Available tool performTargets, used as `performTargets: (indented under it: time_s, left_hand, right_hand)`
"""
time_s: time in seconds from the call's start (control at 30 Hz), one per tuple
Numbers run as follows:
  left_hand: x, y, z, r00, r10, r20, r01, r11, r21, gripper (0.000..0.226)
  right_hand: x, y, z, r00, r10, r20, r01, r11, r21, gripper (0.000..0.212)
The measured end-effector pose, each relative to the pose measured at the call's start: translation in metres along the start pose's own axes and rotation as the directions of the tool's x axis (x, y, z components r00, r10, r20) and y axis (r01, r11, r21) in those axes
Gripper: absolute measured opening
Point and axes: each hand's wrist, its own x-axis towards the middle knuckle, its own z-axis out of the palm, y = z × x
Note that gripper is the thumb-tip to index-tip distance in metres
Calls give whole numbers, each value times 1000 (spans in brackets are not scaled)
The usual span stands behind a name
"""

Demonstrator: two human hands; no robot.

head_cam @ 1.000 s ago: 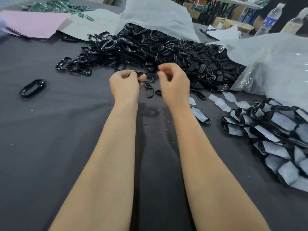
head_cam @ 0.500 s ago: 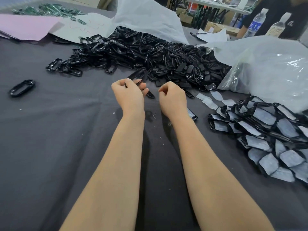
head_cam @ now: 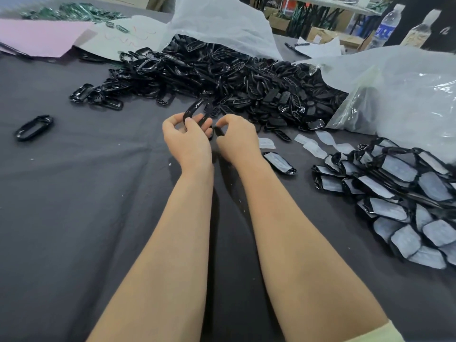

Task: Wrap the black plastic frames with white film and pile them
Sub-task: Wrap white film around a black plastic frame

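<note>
Dark grey cloth surface point(head_cam: 74, 218). Big heap of black frames point(head_cam: 222, 77) at the far middle, spilling from a white bag point(head_cam: 222, 23). Lone frame point(head_cam: 34, 127) at left. Pile of wrapped frames point(head_cam: 399, 201) at right, single wrapped frame point(head_cam: 280, 162) near it, loose film pieces point(head_cam: 313, 146) between pile and heap. Clear bag point(head_cam: 394, 95) far right. Pink sheet point(head_cam: 39, 38) and white paper point(head_cam: 116, 40) far left.

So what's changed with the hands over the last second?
The left hand kept its grip on the black frame. The right hand drew away, then closed in again and now pinches a dark piece beside it. Heap, wrapped pile and loose frame stayed put.
</note>
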Motion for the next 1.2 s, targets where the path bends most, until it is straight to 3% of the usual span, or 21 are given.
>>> performTargets:
  time_s: [0.07,0.17,0.27,0.37,0.5,0.8,0.93,1.07,1.13,1.2]
  left_hand:
    - [-1,-1,0,1000,17,14,-18,1000,24,23]
    - [0,-2,1,998,47,47,-50,997,62,22]
    - [-3,-5,2,990,82,111,-96,987,128,19]
    - [-8,-8,4,971,114,211,-159,965,209,16]
    - [-13,-10,6,937,121,328,-225,927,301,18]
    - [-17,-11,8,888,66,455,-256,892,372,20]
    - [-16,-10,7,894,56,445,-238,901,364,19]
    - [-14,-10,6,923,51,382,-190,922,337,20]
    - [-14,-10,5,931,44,363,-167,934,315,19]
    - [-14,-9,5,936,34,351,-148,941,303,20]
  right_hand:
    - [-4,5,-6,1000,1,-21,0,997,75,29]
    - [-10,18,-17,993,102,-64,-74,934,351,15]
    - [-16,28,-28,980,197,-8,-138,718,683,11]
    - [-21,36,-32,985,174,2,-95,523,847,12]
    - [-24,41,-30,983,166,-83,-1,454,891,23]
    - [-23,37,-28,938,179,-297,129,615,778,9]
    - [-23,34,-30,936,223,-274,116,540,834,16]
    - [-23,33,-31,946,298,-127,44,270,962,20]
    - [-23,34,-31,958,283,-50,-21,243,970,23]
    - [-22,35,-31,962,272,5,-85,284,955,21]
